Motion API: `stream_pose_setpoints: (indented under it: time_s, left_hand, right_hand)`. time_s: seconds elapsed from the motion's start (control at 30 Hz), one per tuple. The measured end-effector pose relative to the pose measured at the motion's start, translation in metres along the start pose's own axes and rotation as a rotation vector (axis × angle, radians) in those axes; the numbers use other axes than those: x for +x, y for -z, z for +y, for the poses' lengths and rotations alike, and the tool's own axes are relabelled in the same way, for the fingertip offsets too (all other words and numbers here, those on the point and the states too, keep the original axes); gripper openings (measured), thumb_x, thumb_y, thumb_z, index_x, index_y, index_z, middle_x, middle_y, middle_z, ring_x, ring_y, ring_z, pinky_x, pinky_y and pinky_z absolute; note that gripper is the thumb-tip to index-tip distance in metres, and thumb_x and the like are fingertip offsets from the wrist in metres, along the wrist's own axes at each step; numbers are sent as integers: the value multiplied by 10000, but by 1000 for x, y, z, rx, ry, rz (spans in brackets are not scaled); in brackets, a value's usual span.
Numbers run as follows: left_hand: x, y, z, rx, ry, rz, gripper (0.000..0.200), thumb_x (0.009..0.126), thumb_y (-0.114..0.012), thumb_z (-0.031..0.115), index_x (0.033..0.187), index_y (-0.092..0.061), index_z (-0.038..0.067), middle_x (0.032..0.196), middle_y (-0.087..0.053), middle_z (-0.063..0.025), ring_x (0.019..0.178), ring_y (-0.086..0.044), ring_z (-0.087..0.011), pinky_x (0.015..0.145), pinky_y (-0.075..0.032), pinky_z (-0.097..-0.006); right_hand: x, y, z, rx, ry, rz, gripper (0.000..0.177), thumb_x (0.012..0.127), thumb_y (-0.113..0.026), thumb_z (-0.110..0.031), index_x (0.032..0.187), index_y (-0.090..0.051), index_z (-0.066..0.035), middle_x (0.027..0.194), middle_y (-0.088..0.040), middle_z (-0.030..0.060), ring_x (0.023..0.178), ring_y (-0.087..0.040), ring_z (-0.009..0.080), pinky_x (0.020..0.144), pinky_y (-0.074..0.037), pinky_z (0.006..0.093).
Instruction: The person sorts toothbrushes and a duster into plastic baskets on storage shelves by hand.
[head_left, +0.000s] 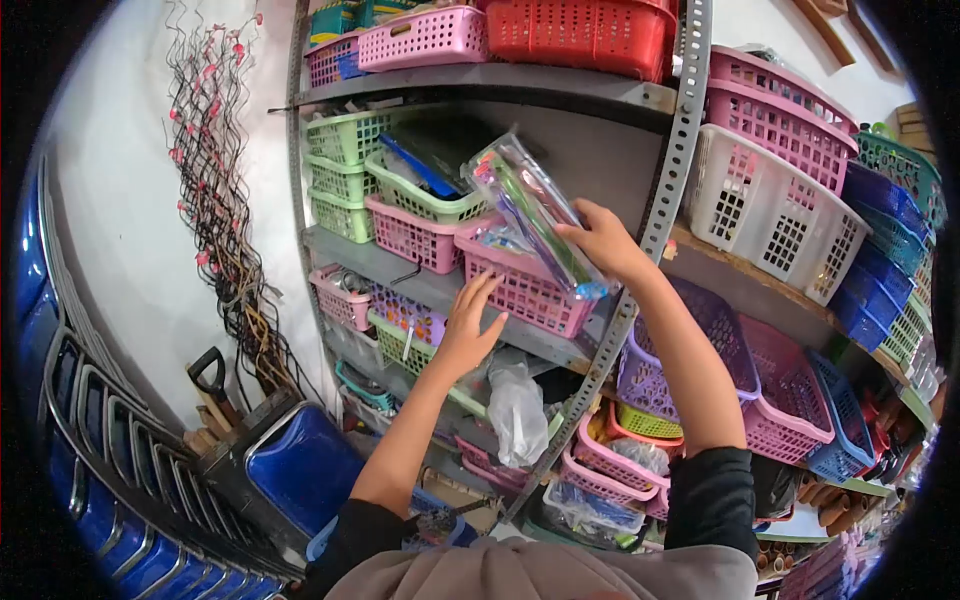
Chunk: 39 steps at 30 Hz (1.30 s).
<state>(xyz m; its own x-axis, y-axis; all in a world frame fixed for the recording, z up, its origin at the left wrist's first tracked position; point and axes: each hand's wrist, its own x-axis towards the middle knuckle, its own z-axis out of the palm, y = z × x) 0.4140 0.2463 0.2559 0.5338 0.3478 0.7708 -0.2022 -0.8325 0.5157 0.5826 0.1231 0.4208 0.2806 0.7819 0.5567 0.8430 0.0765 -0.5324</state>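
Note:
My right hand [602,240] grips a clear plastic pack [535,210] with long colourful items inside, tilted above a pink basket [525,290] on the middle shelf. Some clear plastic packaging shows inside that basket. At the basket's front left side is my left hand [474,318], fingers spread, fingertips at or close to its wall, holding nothing. Left of it stand another pink basket [415,236] and a light green basket [430,203] with a dark blue-edged item [425,165] on it.
A perforated metal post [655,220] rises right of the basket. Stacked blue chairs [110,500] line the left. Baskets fill the shelves above and below, and a white basket [770,205] stands on the right rack. A plastic bag [517,415] hangs below my left hand.

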Motion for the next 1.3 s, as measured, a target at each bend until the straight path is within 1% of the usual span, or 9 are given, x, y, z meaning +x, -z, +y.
stream_pose_setpoints:
  time_s: [0.07, 0.23, 0.4, 0.57, 0.7, 0.77, 0.87, 0.97, 1.3]
  left_hand:
    - [27, -9, -3, 351, -79, 63, 545, 870, -553, 232, 1367, -354, 130, 1417, -332, -92, 1322, -275, -292, 1092, -156, -483]
    - [50, -34, -26, 452, -48, 79, 497, 842, -581, 283, 1294, -424, 147, 1334, -395, -70, 1300, -299, -272, 1024, -133, -630]
    - [53, -43, -25, 474, -58, 186, 450, 823, -600, 262, 1233, -459, 143, 1281, -431, -59, 1263, -343, -269, 998, -202, -579]
    - [54, -40, -24, 451, -54, 186, 492, 781, -622, 207, 1240, -453, 154, 1268, -438, -55, 1261, -348, -265, 990, -221, -548]
    - [54, -40, -27, 437, -65, 189, 506, 768, -619, 192, 1243, -450, 158, 1276, -433, -43, 1267, -341, -266, 993, -218, -547]
    - [54, -41, -29, 442, -70, 183, 507, 767, -617, 189, 1245, -450, 160, 1279, -432, -40, 1269, -338, -266, 995, -216, -547]
    - [55, -42, -29, 428, -66, 176, 505, 770, -612, 183, 1248, -448, 162, 1282, -430, -43, 1272, -333, -266, 1001, -207, -545]
    - [56, -44, -28, 406, -51, 166, 496, 774, -606, 177, 1246, -452, 159, 1283, -428, -51, 1274, -328, -270, 1011, -198, -538]
    - [56, -44, -30, 434, -50, 180, 495, 765, -604, 148, 1239, -462, 152, 1277, -429, -53, 1266, -337, -271, 1011, -211, -527]
  right_hand:
    - [32, 6, 3, -238, -14, -22, 453, 761, -651, -235, 1124, -559, 20, 1008, -620, 230, 932, -610, 332, 808, -459, 371]
    - [97, -8, 43, -404, -27, 74, 435, 712, -656, -221, 1078, -596, 6, 982, -625, 239, 946, -604, 358, 823, -467, 376]
    - [150, -35, 84, -651, -176, -32, 413, 701, -650, -226, 1069, -621, -42, 1020, -625, 213, 990, -590, 361, 848, -469, 393]
    - [160, -45, 88, -903, -397, 131, 318, 801, -574, -161, 1106, -626, -86, 1175, -588, 133, 1135, -531, 306, 967, -386, 436]
    - [152, -71, 147, -1054, -233, 88, 316, 815, -513, -175, 1106, -631, -135, 1201, -574, 117, 1106, -546, 319, 893, -440, 489]
    - [136, -77, 134, -987, -500, -62, 325, 824, -515, -183, 1119, -619, -96, 1254, -538, 121, 1139, -524, 329, 899, -442, 473]
    - [157, -71, 146, -953, -570, -215, 350, 825, -518, -186, 1141, -603, -63, 1244, -542, 147, 1141, -525, 329, 907, -434, 497]
    - [165, -75, 163, -959, -351, -104, 359, 826, -523, -188, 1158, -597, -71, 1211, -564, 159, 1113, -546, 333, 875, -444, 536]
    - [161, -79, 156, -980, -546, -30, 333, 846, -517, -190, 1135, -611, -55, 1202, -569, 158, 1125, -547, 290, 899, -465, 426]
